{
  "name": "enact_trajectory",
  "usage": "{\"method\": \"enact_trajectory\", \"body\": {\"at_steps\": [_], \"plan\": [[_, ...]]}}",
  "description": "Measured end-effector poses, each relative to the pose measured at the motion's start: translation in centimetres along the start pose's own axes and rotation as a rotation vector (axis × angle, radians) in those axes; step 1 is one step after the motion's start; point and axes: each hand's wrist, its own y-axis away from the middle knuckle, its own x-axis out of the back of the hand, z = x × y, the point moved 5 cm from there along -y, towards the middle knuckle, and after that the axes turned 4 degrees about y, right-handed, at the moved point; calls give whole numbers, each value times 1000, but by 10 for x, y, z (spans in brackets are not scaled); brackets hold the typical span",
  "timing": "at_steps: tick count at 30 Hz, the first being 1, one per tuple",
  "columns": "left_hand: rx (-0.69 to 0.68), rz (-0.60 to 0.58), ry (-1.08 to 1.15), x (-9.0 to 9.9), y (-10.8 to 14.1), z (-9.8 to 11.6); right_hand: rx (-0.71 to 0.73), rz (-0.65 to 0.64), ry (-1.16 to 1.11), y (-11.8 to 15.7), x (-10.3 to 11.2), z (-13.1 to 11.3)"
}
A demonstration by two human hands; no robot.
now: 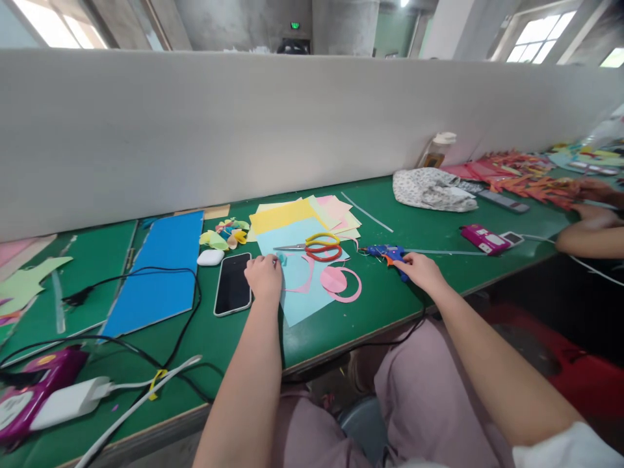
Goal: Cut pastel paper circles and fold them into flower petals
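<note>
My left hand (264,275) is closed between the phone (233,285) and a light blue paper sheet (297,312). At its fingertips shows a small teal piece (282,259), which looks like paper. My right hand (422,272) grips the handle of a blue glue gun (385,251), whose nozzle points left; a clear glue stick (446,253) sticks out behind it. Scissors (323,247) with yellow and red handles lie on the sheet. Beside them are a pink paper disc (334,279), a pink ring (360,286) and a pink offcut (308,278).
Yellow paper (283,216) and other sheets lie at the back. Leftward are paper flowers (229,233), a white case (210,258), a blue board (158,279), cables and a purple power strip (39,396). A patterned cloth (429,190) and another person's arm (589,237) are at right.
</note>
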Motion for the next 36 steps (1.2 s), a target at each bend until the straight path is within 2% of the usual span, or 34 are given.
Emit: {"method": "enact_trajectory", "body": {"at_steps": [7, 12, 15, 18, 22, 24, 27, 33, 36], "plan": [[7, -2, 71, 4, 5, 5, -60, -46, -124, 1, -2, 10], [42, 45, 184, 14, 9, 8, -124, -165, -317, 4, -5, 12], [42, 78, 297, 24, 15, 20, -173, -225, -459, 8, -8, 12], [-87, -8, 460, 25, 30, 55, -211, -246, -583, 11, -10, 12], [-366, -334, 737, 3, 68, 131, -250, -247, -705, 15, -13, 13], [-395, -451, 878, -9, 83, 159, -264, -252, -752, 17, -13, 14], [-309, -556, 1061, -21, 88, 179, -280, -269, -825, 18, -11, 15], [68, -673, 1371, -27, 63, 184, -293, -285, -992, 15, -8, 21], [208, -745, 1518, -26, 59, 192, -294, -298, -1057, 13, -9, 23]]}}
